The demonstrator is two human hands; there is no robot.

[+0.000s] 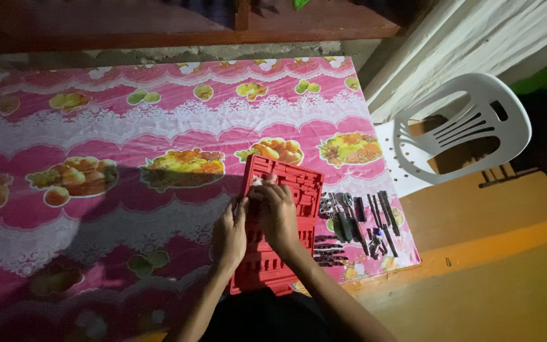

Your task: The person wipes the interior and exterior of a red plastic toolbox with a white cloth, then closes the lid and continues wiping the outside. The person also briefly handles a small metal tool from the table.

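Red tool tray (284, 183) lies flat on the pink fruit-print tablecloth (96, 133), near the table's right front corner, with its long axis running from us toward the far edge. We count one tray. Our left hand (230, 233) rests on the tray's left rim; our right hand (276, 215) lies over its middle. Whether either hand's fingers pinch anything, we cannot tell. Dark metal tools (356, 221) lie just beside the tray's right edge, too crowded to count. One white plastic chair (470, 133) stands beyond the table.
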